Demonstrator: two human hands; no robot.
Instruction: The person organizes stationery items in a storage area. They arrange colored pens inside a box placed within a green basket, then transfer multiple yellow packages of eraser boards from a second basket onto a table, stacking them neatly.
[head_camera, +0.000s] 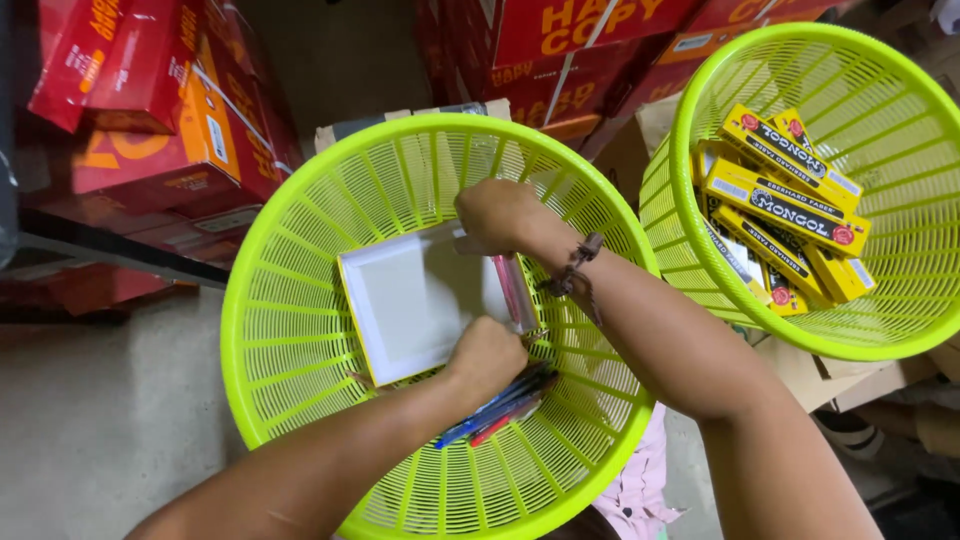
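Between the two hands, inside the lime-green basket (300, 300), lies an open shallow box (415, 300), white inside with a thin yellow rim, tilted slightly. Fingers of the left hand (487, 355) curl shut on its near edge, with a bundle of blue and red pens (495, 408) just beneath them. Right hand (497, 215) grips the far corner, fingers bent and hidden behind the knuckles.

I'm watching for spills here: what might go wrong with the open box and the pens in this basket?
The left hand and right hand grip the open white box at opposite edges; if it tilts, the pens inside may slide out. The loose pens on the basket floor might poke through its slots.
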